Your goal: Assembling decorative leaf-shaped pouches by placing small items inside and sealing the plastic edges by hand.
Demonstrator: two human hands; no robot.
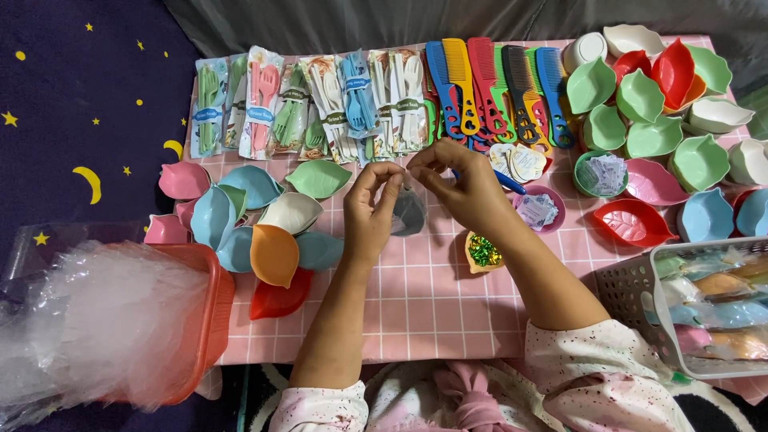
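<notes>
Two hands over pink cloth (416,296): left hand (370,214) and right hand (464,188) pinch top edge of clear bag (408,212) between fingertips; bag hangs downward, equally near both.

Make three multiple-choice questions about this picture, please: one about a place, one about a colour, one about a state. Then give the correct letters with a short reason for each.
1. Where does the row of combs lie?
A. at the far edge of the pink checked cloth
B. inside the white basket
C. under the orange basket

2. What colour is the basket that holds the clear plastic bags?
A. blue
B. orange
C. green

3. What are the two hands doing?
A. lying flat on the cloth
B. holding a small clear bag between them
C. each gripping a comb

Answers: 1 A, the combs lie along the far edge, beside the cutlery packs. 2 B, the orange basket at the near left is full of them. 3 B, the left hand and right hand are raised, with their fingers pinching the small clear bag.
</notes>
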